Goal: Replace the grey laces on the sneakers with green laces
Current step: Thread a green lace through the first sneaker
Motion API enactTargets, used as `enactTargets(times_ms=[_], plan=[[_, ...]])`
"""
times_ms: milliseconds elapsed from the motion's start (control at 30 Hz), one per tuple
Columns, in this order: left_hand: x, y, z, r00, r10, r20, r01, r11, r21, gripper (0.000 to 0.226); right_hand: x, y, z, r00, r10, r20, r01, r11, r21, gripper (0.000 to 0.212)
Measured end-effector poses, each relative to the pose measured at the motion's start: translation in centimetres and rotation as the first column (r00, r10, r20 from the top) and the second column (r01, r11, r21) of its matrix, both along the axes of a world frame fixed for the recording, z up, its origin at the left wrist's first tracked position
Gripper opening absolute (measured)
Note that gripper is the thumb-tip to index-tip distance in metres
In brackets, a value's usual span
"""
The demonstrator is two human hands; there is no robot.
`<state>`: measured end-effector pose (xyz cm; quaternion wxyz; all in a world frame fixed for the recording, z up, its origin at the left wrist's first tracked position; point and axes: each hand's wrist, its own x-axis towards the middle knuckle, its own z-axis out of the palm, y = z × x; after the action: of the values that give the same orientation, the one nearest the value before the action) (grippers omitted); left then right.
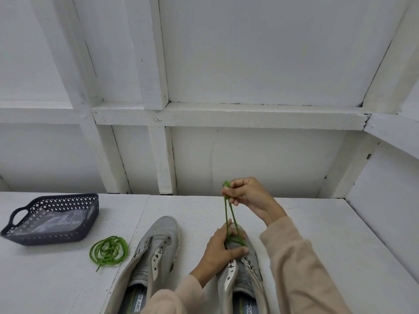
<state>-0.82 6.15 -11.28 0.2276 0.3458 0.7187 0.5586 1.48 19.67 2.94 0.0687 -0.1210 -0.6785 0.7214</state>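
The left hand lies palm down on the toe end of the right shoe. Its fingers are straight and point away from the person, and its thumb stretches across the shoe's front. The left forearm, in a pale sleeve, reaches in from the near left of the shoe. The right hand is raised above and beyond the shoe's toe, with the wrist bent and the fingers curled. It pinches the upper ends of the green lace between thumb and fingertips. The right forearm, also sleeved, runs along the shoe's right side.
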Motion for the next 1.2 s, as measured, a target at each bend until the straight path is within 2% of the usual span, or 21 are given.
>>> enactTargets(times_ms=[133,200,267,300,367,433,500,633,767,867,1033,1067,1133,1200], plan=[[0.2,-0.1,0.6,1.0,-0.02,-0.006,0.02,1.0,0.012,0.033,-0.1,0.2,-0.3,1.0,-0.022,-0.01,0.021,0.998,-0.056,0.013],[0.2,0.0,0.6,1.0,-0.01,-0.019,0.01,1.0,-0.007,0.041,0.0,0.3,-0.8,0.999,-0.048,-0.012,0.047,0.995,-0.091,0.016],[0.3,-0.1,0.4,1.0,0.013,-0.009,-0.013,1.0,-0.003,0.064,0.1,0.5,-1.2,0.998,-0.059,-0.012,0.058,0.992,-0.111,0.013],[0.3,0.0,0.5,1.0,0.029,0.004,-0.029,0.999,0.026,0.066,0.2,0.7,-1.4,0.998,-0.059,-0.008,0.057,0.991,-0.119,0.009],[0.2,-0.1,0.8,0.996,0.07,0.063,-0.077,0.99,0.121,0.043,0.4,1.0,-1.9,0.998,-0.058,0.003,0.057,0.989,-0.137,0.004],[0.1,-0.2,1.6,0.987,0.091,0.13,-0.115,0.975,0.189,0.022,0.6,1.3,-2.1,0.998,-0.064,0.024,0.067,0.987,-0.147,0.01],[-0.1,-0.1,2.6,0.986,0.072,0.151,-0.104,0.971,0.217,0.016,0.8,1.4,-2.3,0.996,-0.071,0.047,0.077,0.989,-0.126,0.015],[-0.4,0.7,4.6,0.996,0.072,0.061,-0.084,0.97,0.228,0.008,0.9,1.2,-2.7,0.993,-0.089,0.081,0.087,0.996,0.03,0.028],[-1.1,1.3,5.2,0.978,0.205,0.048,-0.211,0.951,0.227,0.005,0.6,1.3,-3.0,0.975,-0.205,0.091,0.197,0.976,0.087,0.028],[-1.1,1.1,4.9,0.959,0.263,0.107,-0.281,0.936,0.215,0.006,0.9,2.0,-3.1,0.941,-0.32,0.106,0.312,0.946,0.087,0.027],[-0.9,0.2,4.4,0.942,0.283,0.181,-0.317,0.927,0.202,0.008,1.7,4.8,-5.0,0.775,-0.626,0.086,0.619,0.78,0.096,0.043],[-0.8,0.1,4.4,0.935,0.287,0.209,-0.328,0.923,0.202,0.008,2.0,5.5,-5.6,0.743,-0.665,0.075,0.663,0.747,0.046,0.041],[-0.6,-0.3,4.4,0.915,0.295,0.275,-0.355,0.913,0.201,0.005,2.8,6.8,-6.2,0.702,-0.706,0.096,0.707,0.672,-0.221,0.032],[-0.6,-0.6,4.3,0.89,0.303,0.34,-0.383,0.902,0.199,0.004,3.7,8.3,-7.1,0.668,-0.73,0.143,0.687,0.532,-0.494,0.018]])
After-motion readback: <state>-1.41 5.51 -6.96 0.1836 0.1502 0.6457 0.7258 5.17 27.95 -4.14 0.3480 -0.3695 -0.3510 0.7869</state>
